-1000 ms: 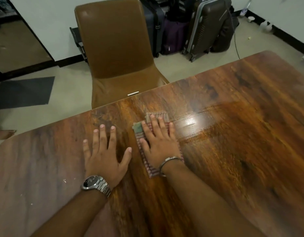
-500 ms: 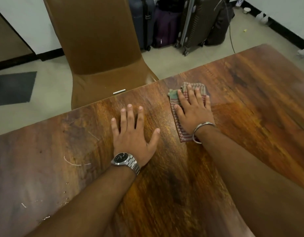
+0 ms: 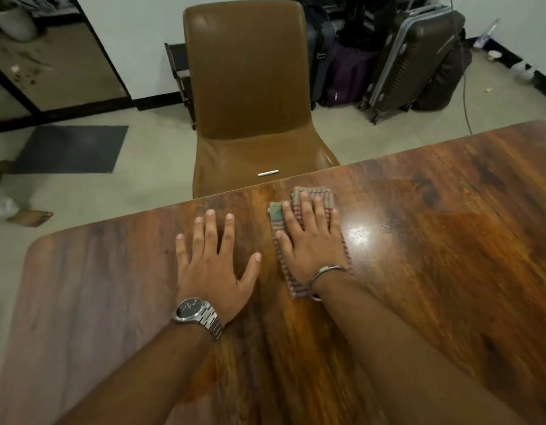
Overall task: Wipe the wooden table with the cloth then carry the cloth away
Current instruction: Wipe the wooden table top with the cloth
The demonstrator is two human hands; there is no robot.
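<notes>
A striped red and green cloth [image 3: 319,194] lies flat on the wooden table [image 3: 449,240], close to its far edge. My right hand [image 3: 311,243] presses down on the cloth, palm flat and fingers spread, and covers most of it. A metal bangle sits on that wrist. Just to the left, my left hand [image 3: 212,265] rests flat on the bare wood with its fingers apart and holds nothing. It wears a steel watch.
A brown leather chair [image 3: 247,87] stands against the table's far edge, with a small white stick [image 3: 268,173] on its seat. Several suitcases [image 3: 412,56] lean on the back wall at the right. A dark mat [image 3: 72,148] lies on the floor at the left.
My right hand slid the cloth right and toward the far edge, then back a little to the left. My left hand stayed flat beside it. My view has risen.
</notes>
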